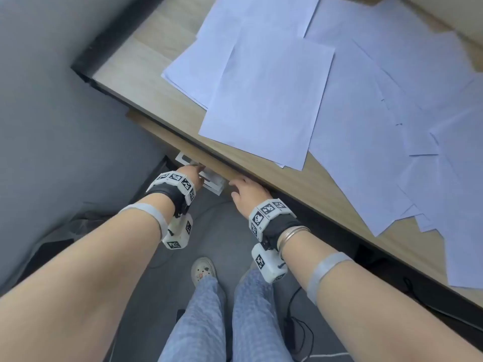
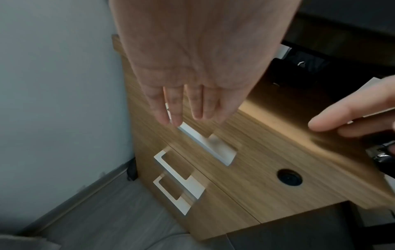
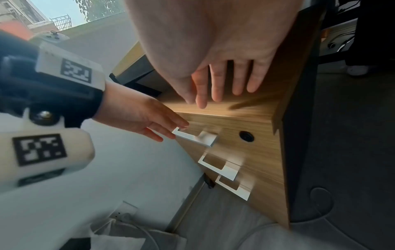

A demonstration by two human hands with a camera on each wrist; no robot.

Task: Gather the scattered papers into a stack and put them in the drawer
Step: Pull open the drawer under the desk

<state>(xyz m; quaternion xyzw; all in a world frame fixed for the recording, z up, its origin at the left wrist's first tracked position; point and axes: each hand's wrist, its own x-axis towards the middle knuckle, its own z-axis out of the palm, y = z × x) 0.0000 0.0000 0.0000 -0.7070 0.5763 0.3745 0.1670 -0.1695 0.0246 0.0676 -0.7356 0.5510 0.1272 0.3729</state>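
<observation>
Both hands low at the wooden drawer unit, papers scattered on the desk above.

The left hand [image 3: 136, 116], fingers straight and relaxed, touches the white rectangular handle [image 2: 205, 143] of the top wood-grain drawer [image 2: 256, 162]. The right hand [image 1: 245, 194], fingers extended and holding nothing, rests near the unit's top edge. The loose white paper sheets [image 1: 266, 100] lie overlapping on the light wooden desk [image 1: 136, 64], well apart from both hands.

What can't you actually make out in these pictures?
- Drawer insides: all three drawers look closed in both wrist views.
- Left hand on the top handle: motion blur hides whether fingertips grip it.
- Right hand fingers: hidden under the desk edge in the head view.
- Papers: cut off at the frame's top and right, so uncountable.
</observation>
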